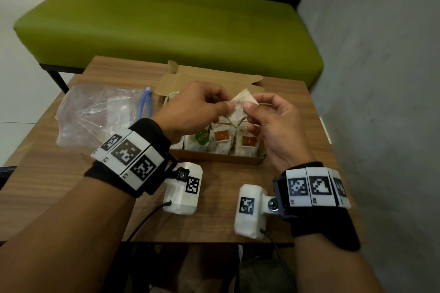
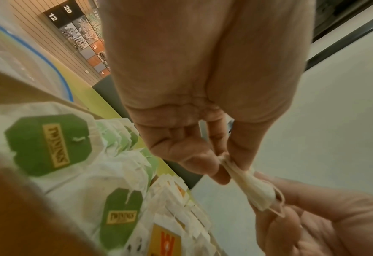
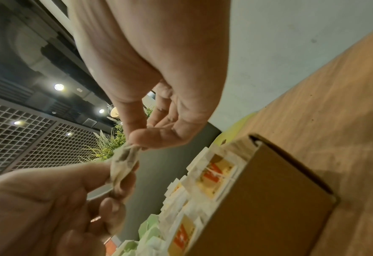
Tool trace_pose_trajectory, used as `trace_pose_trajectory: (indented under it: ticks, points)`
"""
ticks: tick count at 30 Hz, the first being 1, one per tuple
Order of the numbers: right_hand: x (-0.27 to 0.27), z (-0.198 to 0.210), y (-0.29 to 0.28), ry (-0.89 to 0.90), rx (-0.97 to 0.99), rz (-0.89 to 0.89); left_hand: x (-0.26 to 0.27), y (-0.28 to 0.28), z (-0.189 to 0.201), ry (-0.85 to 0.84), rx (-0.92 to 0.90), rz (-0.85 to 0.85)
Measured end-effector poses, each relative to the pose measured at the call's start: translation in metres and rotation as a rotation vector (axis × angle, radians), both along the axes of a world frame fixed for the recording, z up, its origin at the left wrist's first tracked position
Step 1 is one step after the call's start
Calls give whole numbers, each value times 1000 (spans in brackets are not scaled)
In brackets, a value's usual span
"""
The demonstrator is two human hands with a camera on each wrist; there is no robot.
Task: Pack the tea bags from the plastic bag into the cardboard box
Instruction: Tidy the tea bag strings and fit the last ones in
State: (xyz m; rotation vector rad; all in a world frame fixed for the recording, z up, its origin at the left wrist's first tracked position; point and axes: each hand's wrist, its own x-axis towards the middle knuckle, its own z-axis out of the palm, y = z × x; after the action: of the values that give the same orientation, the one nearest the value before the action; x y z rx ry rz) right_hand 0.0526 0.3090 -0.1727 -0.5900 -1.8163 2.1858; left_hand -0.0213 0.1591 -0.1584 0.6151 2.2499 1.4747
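Both the left hand and right hand pinch one tea bag above the cardboard box; it should go in upright, string tucked, beside the packed rows.

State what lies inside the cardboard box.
The cardboard box holds rows of upright tea bags with green and orange-red tags. The hands holding another tea bag above cover its middle.
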Motion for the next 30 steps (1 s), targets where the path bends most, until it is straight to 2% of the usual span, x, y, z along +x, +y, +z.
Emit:
trace_pose_trajectory:
  ticks: [4, 7, 10, 16, 21, 26, 30]
  points:
    - [-2, 0, -2, 59, 69, -26, 2, 3, 0, -8, 57, 7]
    - [-2, -3, -2, 61, 158, -60, 1, 6, -1, 40, 102, 104]
    - [-1, -5, -2, 56, 224, -34, 0, 6, 0, -49, 206, 167]
    - [-1, -6, -5, 62, 319, 57, 1, 6, 1, -197, 338, 173]
    - [-1, -7, -6, 93, 390, 5, 1, 4, 2, -208, 362, 185]
    - [-2, -10, -4, 128, 470, -38, 0, 4, 0, -120, 276, 240]
    - [-4, -11, -5, 118, 529, -26, 0, 5, -2, -100, 283, 275]
